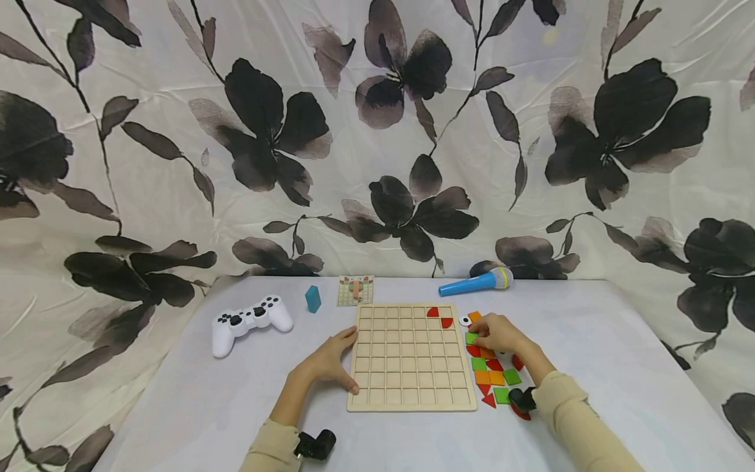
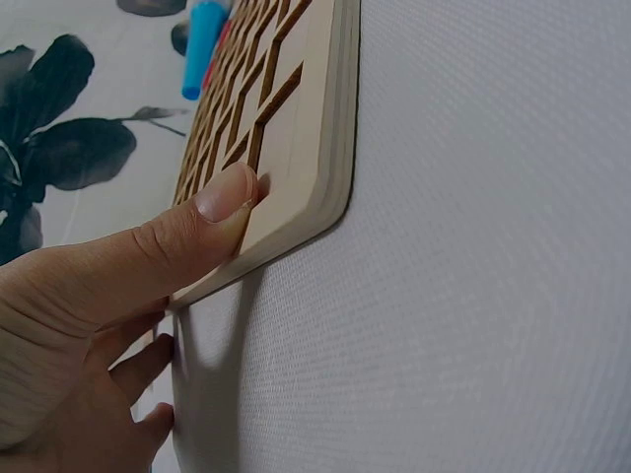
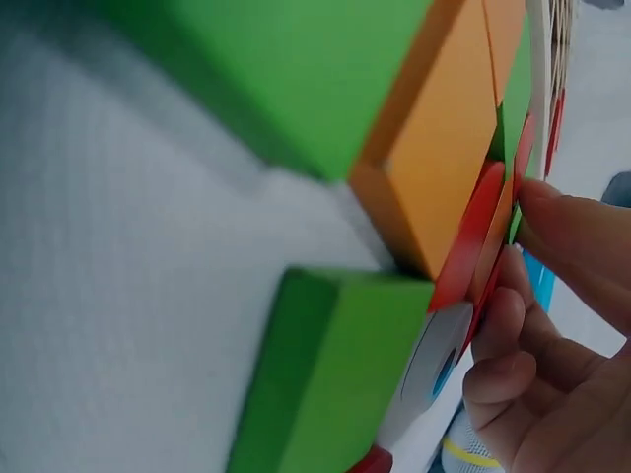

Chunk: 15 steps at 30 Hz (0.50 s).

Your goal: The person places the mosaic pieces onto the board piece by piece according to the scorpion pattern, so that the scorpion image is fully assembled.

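A wooden grid board (image 1: pixel 407 357) lies on the table, with two red quarter-circle tiles (image 1: pixel 446 322) in cells near its top right. My left hand (image 1: pixel 331 360) rests along the board's left edge. Its thumb (image 2: pixel 182 235) lies straight on the near corner, and the other fingers are spread beside the edge. At the right side of the board, my right hand (image 1: pixel 498 333) pinches a green square tile (image 1: pixel 470 338) between thumb and fingers. That tile is mostly hidden in the right wrist view.
Right of the board lie several loose tiles: orange squares (image 1: pixel 497 378), green squares (image 1: pixel 512 376), red pieces (image 1: pixel 488 400) and a white eye disc (image 1: pixel 465 320). Behind are a pattern card (image 1: pixel 348 295), blue toy microphone (image 1: pixel 468 284) and teal block (image 1: pixel 313 299). A white game controller (image 1: pixel 250 321) sits left.
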Available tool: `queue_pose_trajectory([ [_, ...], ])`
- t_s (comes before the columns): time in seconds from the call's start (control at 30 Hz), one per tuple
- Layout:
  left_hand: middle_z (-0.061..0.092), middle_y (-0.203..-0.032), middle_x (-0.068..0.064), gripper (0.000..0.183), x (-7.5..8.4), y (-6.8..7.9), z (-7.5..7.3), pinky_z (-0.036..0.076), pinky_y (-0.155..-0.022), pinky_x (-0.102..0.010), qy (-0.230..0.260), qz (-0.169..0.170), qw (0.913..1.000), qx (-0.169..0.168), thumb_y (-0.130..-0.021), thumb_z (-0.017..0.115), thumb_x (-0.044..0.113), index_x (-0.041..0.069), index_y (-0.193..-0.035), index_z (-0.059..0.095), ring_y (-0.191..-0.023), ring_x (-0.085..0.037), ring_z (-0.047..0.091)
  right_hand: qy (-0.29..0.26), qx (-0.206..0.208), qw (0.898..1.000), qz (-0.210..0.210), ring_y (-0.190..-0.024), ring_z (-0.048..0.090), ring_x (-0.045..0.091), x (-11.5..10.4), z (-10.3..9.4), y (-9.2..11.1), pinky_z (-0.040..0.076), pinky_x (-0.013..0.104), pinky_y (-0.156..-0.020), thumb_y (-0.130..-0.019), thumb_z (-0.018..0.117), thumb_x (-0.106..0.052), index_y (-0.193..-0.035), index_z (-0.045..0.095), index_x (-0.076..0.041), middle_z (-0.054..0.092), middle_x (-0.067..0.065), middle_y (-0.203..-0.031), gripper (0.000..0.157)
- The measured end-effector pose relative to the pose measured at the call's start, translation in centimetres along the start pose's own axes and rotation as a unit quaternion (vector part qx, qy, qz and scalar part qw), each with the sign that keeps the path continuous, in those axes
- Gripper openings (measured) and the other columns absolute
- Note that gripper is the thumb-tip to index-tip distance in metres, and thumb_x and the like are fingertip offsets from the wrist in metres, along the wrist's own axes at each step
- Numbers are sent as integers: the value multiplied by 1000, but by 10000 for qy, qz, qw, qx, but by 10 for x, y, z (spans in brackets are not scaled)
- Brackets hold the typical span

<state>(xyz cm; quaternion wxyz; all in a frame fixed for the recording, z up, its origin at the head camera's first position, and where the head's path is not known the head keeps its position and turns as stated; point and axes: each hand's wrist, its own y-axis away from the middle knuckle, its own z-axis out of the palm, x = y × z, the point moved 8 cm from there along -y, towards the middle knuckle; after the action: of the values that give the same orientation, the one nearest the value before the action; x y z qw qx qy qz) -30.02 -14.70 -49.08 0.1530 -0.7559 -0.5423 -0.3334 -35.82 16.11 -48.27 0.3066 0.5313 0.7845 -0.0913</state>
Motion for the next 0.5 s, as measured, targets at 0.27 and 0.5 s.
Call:
queue_pose_trajectory([
  [0.27, 28, -151, -20, 112, 0, 0, 1, 26, -110, -54, 1, 2, 10000, 9, -49, 94, 22, -9, -140, 36, -137, -43, 25, -117, 157, 9994, 281, -76, 51, 18, 2, -1, -2, 51, 32, -71, -79, 74, -6, -93, 64, 1, 60, 5, -83, 18],
  [0.5, 28, -151, -20, 113, -2, -1, 1, 26, -110, -54, 34, 15, 10000, 21, -48, 94, 22, -8, -140, 36, -137, -42, 25, -572, 455, 9971, -230, -65, 53, 14, -11, -15, -7, 49, 26, -57, -81, 67, 1, -84, 64, 2, 62, 5, -75, 4],
])
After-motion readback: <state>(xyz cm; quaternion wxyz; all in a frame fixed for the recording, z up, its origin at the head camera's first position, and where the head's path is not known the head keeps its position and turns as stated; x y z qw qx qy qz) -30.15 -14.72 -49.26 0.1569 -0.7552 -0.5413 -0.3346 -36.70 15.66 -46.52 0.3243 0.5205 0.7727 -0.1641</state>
